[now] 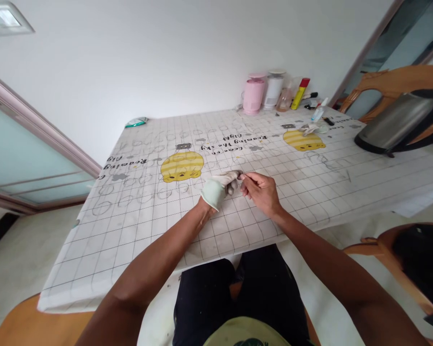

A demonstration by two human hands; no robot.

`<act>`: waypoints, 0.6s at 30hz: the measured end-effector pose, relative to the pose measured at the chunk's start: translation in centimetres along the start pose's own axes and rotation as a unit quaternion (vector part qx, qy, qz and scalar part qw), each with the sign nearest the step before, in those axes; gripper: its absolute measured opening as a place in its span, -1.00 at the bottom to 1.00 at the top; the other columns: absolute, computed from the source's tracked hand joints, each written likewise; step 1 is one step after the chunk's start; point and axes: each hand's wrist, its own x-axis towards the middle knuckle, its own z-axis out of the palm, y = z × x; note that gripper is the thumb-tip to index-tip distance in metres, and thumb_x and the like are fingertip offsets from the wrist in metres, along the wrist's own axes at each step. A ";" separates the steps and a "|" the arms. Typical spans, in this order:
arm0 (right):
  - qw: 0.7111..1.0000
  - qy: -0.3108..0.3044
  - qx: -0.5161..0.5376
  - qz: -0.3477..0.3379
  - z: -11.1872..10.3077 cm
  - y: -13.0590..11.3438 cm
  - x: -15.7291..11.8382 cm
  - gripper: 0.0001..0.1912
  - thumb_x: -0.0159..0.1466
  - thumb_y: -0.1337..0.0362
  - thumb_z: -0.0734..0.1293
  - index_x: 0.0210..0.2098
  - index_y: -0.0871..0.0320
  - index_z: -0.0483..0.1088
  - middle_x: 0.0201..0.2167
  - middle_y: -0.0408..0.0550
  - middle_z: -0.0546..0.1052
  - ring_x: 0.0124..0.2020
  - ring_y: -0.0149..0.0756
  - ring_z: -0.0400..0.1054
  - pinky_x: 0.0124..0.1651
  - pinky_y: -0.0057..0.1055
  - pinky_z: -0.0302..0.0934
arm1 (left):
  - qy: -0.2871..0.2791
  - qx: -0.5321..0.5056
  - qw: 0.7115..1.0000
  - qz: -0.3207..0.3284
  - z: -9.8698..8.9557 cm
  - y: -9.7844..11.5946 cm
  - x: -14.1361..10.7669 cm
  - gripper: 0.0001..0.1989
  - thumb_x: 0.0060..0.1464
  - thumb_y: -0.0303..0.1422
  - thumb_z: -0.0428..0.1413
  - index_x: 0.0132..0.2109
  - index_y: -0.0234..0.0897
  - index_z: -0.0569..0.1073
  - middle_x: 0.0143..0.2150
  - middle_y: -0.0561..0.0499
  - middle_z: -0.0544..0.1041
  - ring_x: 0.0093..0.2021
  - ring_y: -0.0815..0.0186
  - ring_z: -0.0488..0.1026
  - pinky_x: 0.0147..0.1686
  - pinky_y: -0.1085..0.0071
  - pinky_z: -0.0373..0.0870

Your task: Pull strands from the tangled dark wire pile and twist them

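Near the table's front edge, the glove on the half-curled left hand — can't tell if it holds anything — points right, its tip pinched by the right hand.

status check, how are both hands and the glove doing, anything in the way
Left hand wearing coated work glove. Bare right hand pinching at its fingertip end. Steel kettle off right, not in the way.
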 end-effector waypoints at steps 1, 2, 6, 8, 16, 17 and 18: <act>1.000 -0.004 -0.004 -0.007 -0.1 0.0 0.0 -0.60 0.40 -0.08 0.37 -0.39 0.09 0.52 -0.52 -0.10 0.53 -0.56 -0.33 0.38 -0.53 -0.39 0.25 | -0.011 -0.013 1.000 -0.004 0.0 0.0 0.0 -0.69 0.15 -0.12 0.26 -0.25 -0.32 0.56 -0.48 0.07 0.39 -0.58 0.46 0.21 -0.58 0.44 -0.01; 1.000 -0.005 -0.008 -0.012 -0.2 0.0 0.0 -0.60 0.40 -0.08 0.37 -0.38 0.09 0.52 -0.52 -0.10 0.54 -0.56 -0.33 0.39 -0.53 -0.39 0.26 | -0.021 -0.023 0.999 -0.006 0.0 0.1 -0.1 -0.68 0.14 -0.11 0.27 -0.23 -0.33 0.56 -0.49 0.09 0.37 -0.58 0.46 0.19 -0.58 0.44 -0.02; 1.000 -0.003 -0.006 -0.013 -0.3 0.1 0.0 -0.59 0.40 -0.11 0.37 -0.37 0.09 0.52 -0.51 -0.10 0.54 -0.56 -0.33 0.39 -0.56 -0.39 0.25 | -0.043 -0.035 0.998 -0.003 0.0 0.2 -0.2 -0.61 0.11 -0.10 0.32 -0.10 -0.35 0.59 -0.54 0.13 0.31 -0.59 0.45 0.15 -0.56 0.42 0.00; 1.000 -0.005 0.000 -0.007 -0.3 0.2 -0.1 -0.58 0.39 -0.11 0.37 -0.36 0.09 0.52 -0.52 -0.10 0.54 -0.57 -0.33 0.39 -0.58 -0.40 0.23 | -0.049 -0.031 0.998 -0.002 -0.1 0.1 -0.2 -0.58 0.11 -0.11 0.33 -0.06 -0.37 0.60 -0.54 0.12 0.33 -0.59 0.45 0.16 -0.55 0.42 0.01; 1.000 -0.018 0.005 -0.008 -0.6 0.2 0.1 -0.62 0.41 -0.08 0.36 -0.29 0.09 0.55 -0.49 -0.10 0.55 -0.55 -0.34 0.40 -0.57 -0.40 0.25 | -0.066 -0.105 0.992 -0.020 -1.1 0.0 0.2 -0.51 0.08 -0.09 0.35 0.03 -0.36 0.58 -0.42 0.06 0.47 -0.56 0.47 0.20 -0.57 0.45 -0.01; 1.000 -0.018 0.004 -0.006 -0.6 0.2 0.1 -0.62 0.40 -0.09 0.37 -0.29 0.09 0.55 -0.49 -0.09 0.55 -0.55 -0.33 0.39 -0.57 -0.40 0.25 | -0.068 -0.116 0.991 -0.025 -1.1 0.1 0.2 -0.51 0.07 -0.10 0.35 0.02 -0.36 0.58 -0.41 0.06 0.47 -0.55 0.47 0.20 -0.57 0.46 0.00; 1.000 -0.016 0.004 -0.005 -0.6 0.1 0.2 -0.62 0.39 -0.09 0.37 -0.29 0.09 0.56 -0.49 -0.09 0.55 -0.55 -0.33 0.39 -0.57 -0.40 0.25 | -0.067 -0.123 0.990 -0.026 -1.1 0.2 0.2 -0.51 0.06 -0.10 0.36 0.01 -0.36 0.58 -0.41 0.07 0.47 -0.55 0.48 0.21 -0.57 0.46 0.02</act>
